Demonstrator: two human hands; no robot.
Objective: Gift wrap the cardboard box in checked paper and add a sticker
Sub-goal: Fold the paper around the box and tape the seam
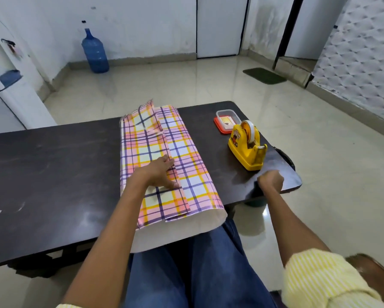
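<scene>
The overlapped seam of the checked paper (186,152) is pressed by the flat, straight-fingered left hand (161,172), the paper being folded over the hidden cardboard box from the table's (53,163) far edge past its near edge, while the blurred right hand (271,181) is curled at the near right corner by the tape dispenser (246,147), whether on anything cannot be told.

The checked paper (164,156) was smooth and glossy on its printed side, with a sheen along its far folds. Its white underside at the near end looked matt. The dark table (53,163) was smooth with a dull sheen, and scuffed on the left. The yellow tape dispenser (246,150) was shiny plastic. The small box (227,121) beyond it was clear plastic with a red rim. The floor tiles (320,152) were polished and reflective. The trousers (197,274) were blue denim, and the right sleeve (320,278) was striped cloth.
</scene>
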